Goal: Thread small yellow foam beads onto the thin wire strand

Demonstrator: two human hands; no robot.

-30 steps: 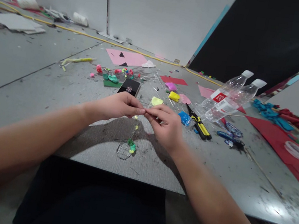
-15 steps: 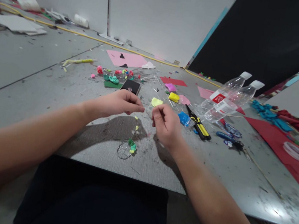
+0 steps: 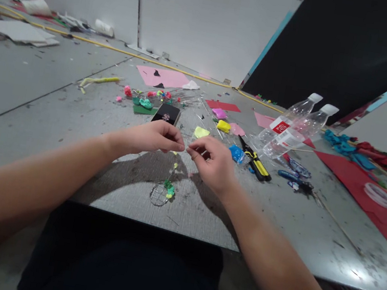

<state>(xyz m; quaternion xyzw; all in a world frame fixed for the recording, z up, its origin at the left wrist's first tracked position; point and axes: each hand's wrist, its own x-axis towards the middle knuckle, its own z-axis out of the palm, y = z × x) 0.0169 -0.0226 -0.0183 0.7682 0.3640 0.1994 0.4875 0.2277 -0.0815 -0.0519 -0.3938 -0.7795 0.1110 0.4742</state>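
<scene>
My left hand (image 3: 165, 138) is pinched closed above the grey table, its fingertips close against those of my right hand (image 3: 210, 159). My right hand is closed in a pinch too. Whatever sits between the fingertips is too small to make out. Below them a small round wire frame (image 3: 158, 194) with crossed wires lies on the table. Green clay bits (image 3: 169, 188) cling to its right side, and small pale yellow bits (image 3: 175, 166) trail upward toward my hands. A flat pale yellow clay piece (image 3: 202, 132) lies just behind my right hand.
Behind my left hand lies a phone (image 3: 166, 114), near wire stems with coloured balls (image 3: 160, 95). To the right are a blue clay packet (image 3: 237, 154), yellow-black pliers (image 3: 257, 165), clear bottles (image 3: 287, 131), blue-handled pliers (image 3: 293, 179) and red paper (image 3: 356, 192).
My hands have come together, so their fingertips now nearly touch. The fingers of my right hand have stretched out to the left. The wire frame stays on the table.
</scene>
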